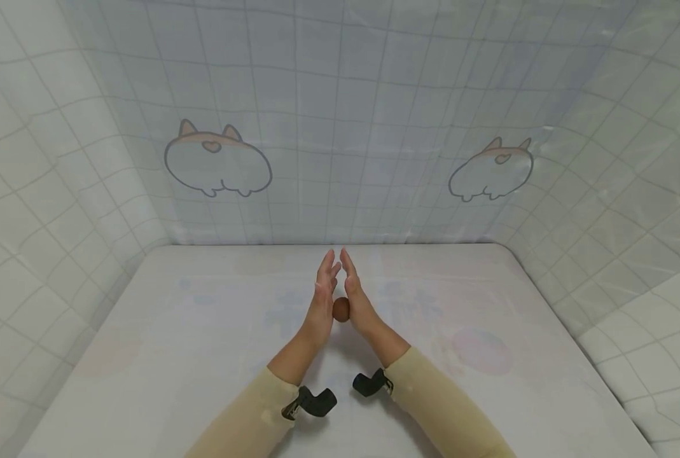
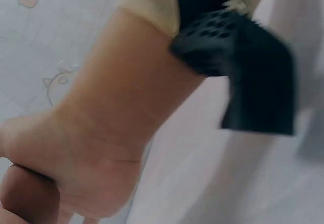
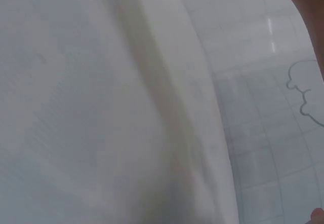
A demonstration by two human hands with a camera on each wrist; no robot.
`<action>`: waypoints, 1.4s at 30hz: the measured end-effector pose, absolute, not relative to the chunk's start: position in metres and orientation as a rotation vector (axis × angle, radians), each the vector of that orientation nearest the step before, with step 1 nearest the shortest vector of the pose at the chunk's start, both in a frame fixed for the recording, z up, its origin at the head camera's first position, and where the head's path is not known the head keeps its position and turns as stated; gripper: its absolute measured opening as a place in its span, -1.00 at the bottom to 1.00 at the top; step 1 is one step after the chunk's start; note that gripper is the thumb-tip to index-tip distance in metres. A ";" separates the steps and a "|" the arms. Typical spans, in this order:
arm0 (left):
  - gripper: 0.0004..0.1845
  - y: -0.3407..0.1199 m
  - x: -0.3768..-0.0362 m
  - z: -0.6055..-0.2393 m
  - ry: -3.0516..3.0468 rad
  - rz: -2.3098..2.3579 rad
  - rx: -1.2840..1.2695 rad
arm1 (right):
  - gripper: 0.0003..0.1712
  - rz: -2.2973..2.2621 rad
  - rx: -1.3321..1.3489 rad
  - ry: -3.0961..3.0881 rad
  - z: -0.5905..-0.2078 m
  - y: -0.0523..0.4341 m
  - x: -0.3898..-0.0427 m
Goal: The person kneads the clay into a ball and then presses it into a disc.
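Observation:
In the head view my left hand and right hand stand palm to palm over the middle of the white table. Their fingers are straight and point away from me. A small round brown thing is pressed between the heels of the two palms. The left wrist view shows the same brown thing at the bottom left, against the base of my left hand. In the right wrist view only slivers of skin show at the right edge; the brown thing is hidden there.
White grid-patterned cloth with cartoon animal drawings walls the table in at the back and on both sides. Black camera mounts sit on both wrists over beige sleeves. The tabletop has faint pastel prints.

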State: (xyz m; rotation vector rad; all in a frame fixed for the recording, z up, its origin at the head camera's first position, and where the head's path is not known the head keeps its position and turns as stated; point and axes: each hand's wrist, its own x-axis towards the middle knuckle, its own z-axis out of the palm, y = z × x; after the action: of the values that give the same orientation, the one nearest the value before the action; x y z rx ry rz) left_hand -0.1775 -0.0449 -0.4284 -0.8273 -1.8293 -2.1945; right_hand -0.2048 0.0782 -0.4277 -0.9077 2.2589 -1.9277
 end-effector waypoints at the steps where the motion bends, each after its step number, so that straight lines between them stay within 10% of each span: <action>1: 0.06 -0.045 -0.179 -0.427 -1.824 -2.180 -0.816 | 0.15 -1.915 -0.916 2.247 -0.424 0.078 -0.201; 27: -0.02 -0.044 -0.199 -0.445 -2.176 -1.866 -0.578 | -0.01 -2.113 -1.255 2.172 -0.436 0.074 -0.188; 42: -0.19 -0.036 -0.174 -0.455 -2.272 -2.019 -0.735 | 0.05 -2.176 -0.977 2.328 -0.428 0.083 -0.204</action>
State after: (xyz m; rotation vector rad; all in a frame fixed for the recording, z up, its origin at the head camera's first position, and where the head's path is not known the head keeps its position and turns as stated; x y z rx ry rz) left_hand -0.1742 -0.0361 -0.4552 -0.7349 -2.2718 -2.0188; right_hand -0.2041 0.0828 -0.4284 -0.9765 2.3282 -2.1759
